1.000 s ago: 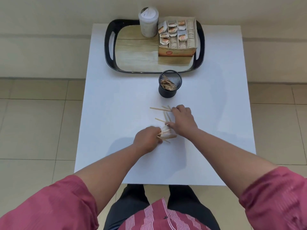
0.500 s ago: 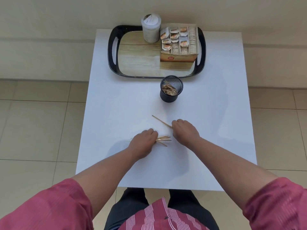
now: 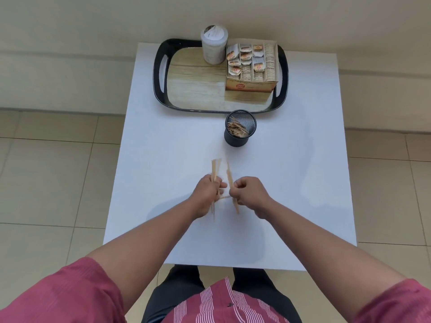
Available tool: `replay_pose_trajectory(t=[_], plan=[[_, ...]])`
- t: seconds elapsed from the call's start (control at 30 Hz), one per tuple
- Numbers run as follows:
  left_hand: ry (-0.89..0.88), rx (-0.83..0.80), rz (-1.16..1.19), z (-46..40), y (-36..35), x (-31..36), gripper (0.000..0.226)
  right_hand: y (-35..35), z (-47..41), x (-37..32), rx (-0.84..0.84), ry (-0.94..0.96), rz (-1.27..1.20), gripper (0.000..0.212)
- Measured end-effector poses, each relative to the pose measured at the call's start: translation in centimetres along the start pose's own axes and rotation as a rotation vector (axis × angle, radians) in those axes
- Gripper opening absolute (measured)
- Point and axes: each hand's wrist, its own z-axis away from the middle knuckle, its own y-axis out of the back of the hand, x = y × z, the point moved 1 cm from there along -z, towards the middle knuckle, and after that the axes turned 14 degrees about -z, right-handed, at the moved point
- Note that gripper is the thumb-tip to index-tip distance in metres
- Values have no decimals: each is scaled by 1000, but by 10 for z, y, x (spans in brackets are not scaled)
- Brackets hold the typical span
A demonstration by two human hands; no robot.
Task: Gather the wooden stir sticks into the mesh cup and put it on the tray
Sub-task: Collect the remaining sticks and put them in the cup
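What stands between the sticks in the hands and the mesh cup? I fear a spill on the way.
Nothing visible: bare white table lies between the left hand, the right hand with their wooden stir sticks, and the black mesh cup.

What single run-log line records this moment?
left hand: grips stir sticks | right hand: grips a stick | mesh cup: partly filled, on table, near tray | step: gathering
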Motion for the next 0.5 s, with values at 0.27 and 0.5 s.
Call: replay_pose_trajectory(t=[0.27, 0.5], plan=[[-15, -24, 96, 6, -18, 7, 17, -20, 9, 8, 46, 104, 84, 20], [12, 149, 39, -2, 8, 3, 17, -6, -3, 21, -3, 309, 564, 13]])
